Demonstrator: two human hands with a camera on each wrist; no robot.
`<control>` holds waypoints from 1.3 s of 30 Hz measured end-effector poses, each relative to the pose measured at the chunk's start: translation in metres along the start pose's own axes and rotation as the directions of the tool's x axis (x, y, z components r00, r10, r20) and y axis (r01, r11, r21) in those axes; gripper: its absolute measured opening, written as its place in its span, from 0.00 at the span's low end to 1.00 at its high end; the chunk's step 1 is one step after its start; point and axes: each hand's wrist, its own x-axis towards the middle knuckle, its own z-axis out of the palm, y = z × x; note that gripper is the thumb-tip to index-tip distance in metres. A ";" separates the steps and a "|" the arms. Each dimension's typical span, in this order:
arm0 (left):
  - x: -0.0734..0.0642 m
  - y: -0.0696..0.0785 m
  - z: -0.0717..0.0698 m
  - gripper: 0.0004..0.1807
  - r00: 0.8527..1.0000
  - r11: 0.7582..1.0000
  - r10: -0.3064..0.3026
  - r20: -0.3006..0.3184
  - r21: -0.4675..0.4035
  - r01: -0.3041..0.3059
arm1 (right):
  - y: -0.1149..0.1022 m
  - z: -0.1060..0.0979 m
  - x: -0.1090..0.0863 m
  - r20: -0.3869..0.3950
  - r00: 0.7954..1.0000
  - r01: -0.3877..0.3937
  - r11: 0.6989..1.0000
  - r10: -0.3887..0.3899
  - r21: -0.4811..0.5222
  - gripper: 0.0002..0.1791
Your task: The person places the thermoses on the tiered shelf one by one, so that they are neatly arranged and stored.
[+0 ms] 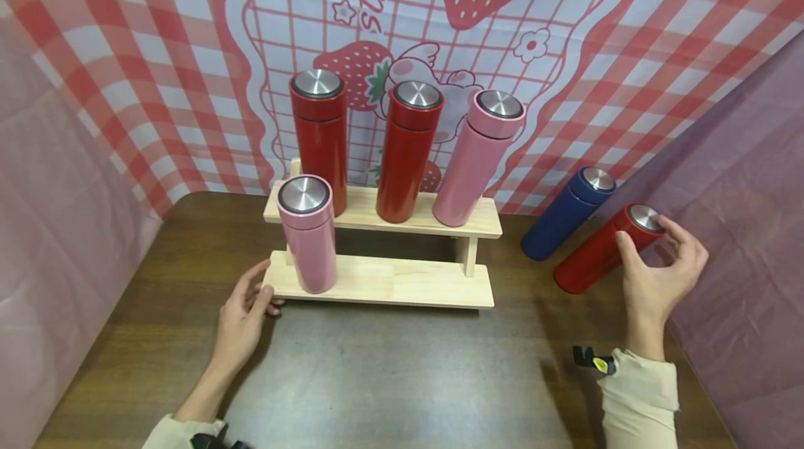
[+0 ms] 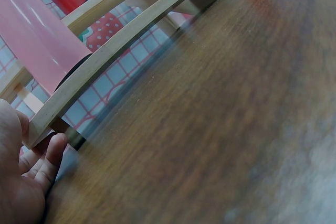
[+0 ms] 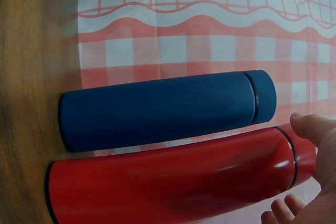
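My left hand [image 1: 241, 313] holds the left end of a two-tier wooden rack [image 1: 408, 281], thumb at the front corner and fingertips below the lower board [image 2: 105, 51]. At the far right, my right hand [image 1: 662, 281] spans the silver-topped cap of a red thermos bottle [image 1: 593, 253], thumb on one side and fingers on the other. That bottle stands upright on the table, close beside a blue thermos bottle [image 3: 157, 111]. A pink thermos [image 1: 309, 246] stands on the rack's lower board, near its left end.
Two red thermoses [image 1: 320, 149] [image 1: 408, 156] and a pink thermos [image 1: 474, 166] stand along the upper board. Behind the rack hangs a checked strawberry cloth [image 1: 182, 86]. Pinkish curtains [image 1: 741, 225] border the brown table [image 1: 377, 379] on both sides.
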 end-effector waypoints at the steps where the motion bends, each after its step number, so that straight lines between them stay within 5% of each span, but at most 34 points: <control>1: 0.000 0.000 0.000 0.25 1.000 1.000 0.001 0.001 0.001 -0.001 | 0.001 0.000 0.000 0.001 1.000 -0.003 1.000 0.003 0.001 0.32; 10: 0.000 0.000 0.000 0.25 1.000 1.000 -0.003 0.004 0.006 0.003 | 0.047 0.002 0.008 0.018 1.000 -0.021 1.000 0.022 -0.012 0.36; 22: 0.000 0.000 0.000 0.25 1.000 1.000 -0.007 0.003 0.004 0.007 | 0.019 0.007 -0.005 0.051 0.998 -0.048 0.996 0.045 0.078 0.37; 39: 0.000 -0.001 0.000 0.25 1.000 1.000 0.005 0.003 -0.001 -0.005 | 0.039 0.015 -0.001 -0.007 0.998 -0.053 0.992 0.055 0.116 0.36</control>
